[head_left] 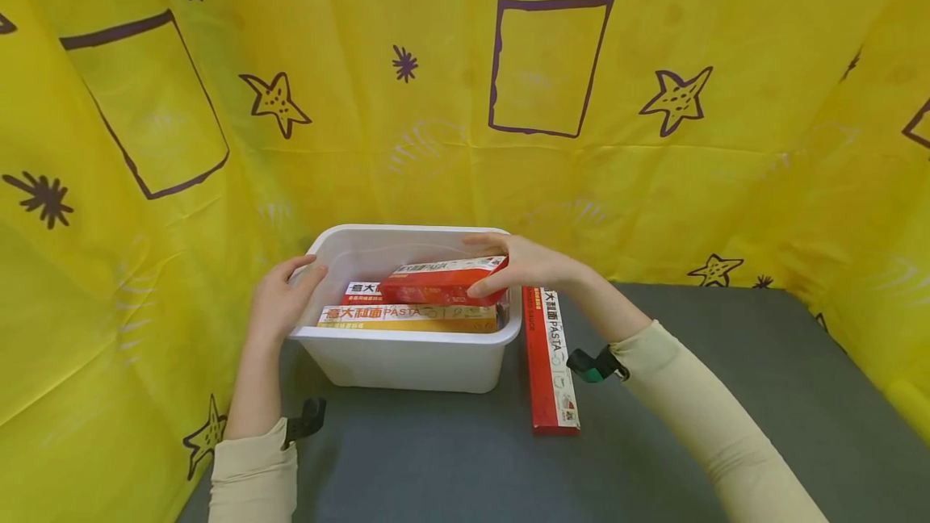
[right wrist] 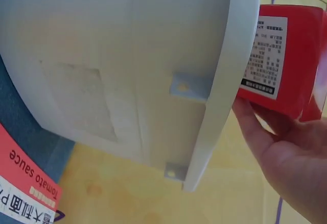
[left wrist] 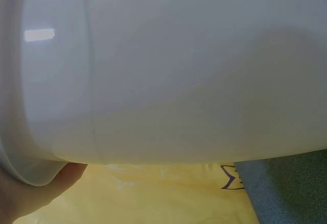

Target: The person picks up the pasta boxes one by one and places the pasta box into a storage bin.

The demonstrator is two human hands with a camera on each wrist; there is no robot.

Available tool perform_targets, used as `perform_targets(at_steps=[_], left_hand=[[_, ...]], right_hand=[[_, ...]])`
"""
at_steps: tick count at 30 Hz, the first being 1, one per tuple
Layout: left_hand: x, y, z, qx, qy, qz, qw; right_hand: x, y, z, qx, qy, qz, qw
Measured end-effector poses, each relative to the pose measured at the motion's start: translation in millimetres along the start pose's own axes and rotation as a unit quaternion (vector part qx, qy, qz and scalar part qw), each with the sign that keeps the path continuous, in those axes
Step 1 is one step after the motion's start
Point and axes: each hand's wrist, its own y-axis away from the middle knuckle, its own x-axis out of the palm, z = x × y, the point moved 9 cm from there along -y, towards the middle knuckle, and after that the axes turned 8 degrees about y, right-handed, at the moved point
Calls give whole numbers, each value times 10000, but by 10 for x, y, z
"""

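Note:
A white plastic bin [head_left: 407, 361] stands on the dark table. My left hand [head_left: 285, 297] holds its left rim, thumb over the inner side; in the left wrist view, part of that hand [left wrist: 38, 196] shows under the rim. With fingers and thumb, my right hand [head_left: 526, 263] grips one end of a red pasta box [head_left: 443, 281] inside the bin's opening. That box lies slanted over a yellow pasta box [head_left: 407, 317] and another red-and-white pasta box [head_left: 356, 290]. The right wrist view shows the gripped box's red end above the rim.
Right of the bin, another red-and-white pasta box [head_left: 554, 370] lies lengthwise on the dark table [head_left: 421, 458]. A yellow patterned curtain [head_left: 436, 168] hangs behind and along both sides.

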Motion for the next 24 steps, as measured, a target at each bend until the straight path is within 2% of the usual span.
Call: perform_targets(at_steps=[4, 10, 13, 17, 20, 24], left_hand=[[10, -3, -2, 4, 32, 6, 10000], [12, -6, 1, 94, 45, -21, 9999], [17, -9, -1, 111, 0, -18, 9999], [35, -7, 4, 55, -16, 4, 10000], [42, -4, -1, 55, 5, 10, 10000], [11, 1, -21, 80, 47, -45, 9999]], right_hand=[[-69, -22, -38, 0, 200, -163, 9997], [-208, -99, -100, -77, 320, -830, 9960], [-273, -131, -94, -276, 627, -1412, 9876], [-337, -107, -78, -541, 878, -2223, 9695], [-332, -30, -103, -614, 715, -2474, 9643], [-308, 150, -200, -461, 504, -2701, 9604]])
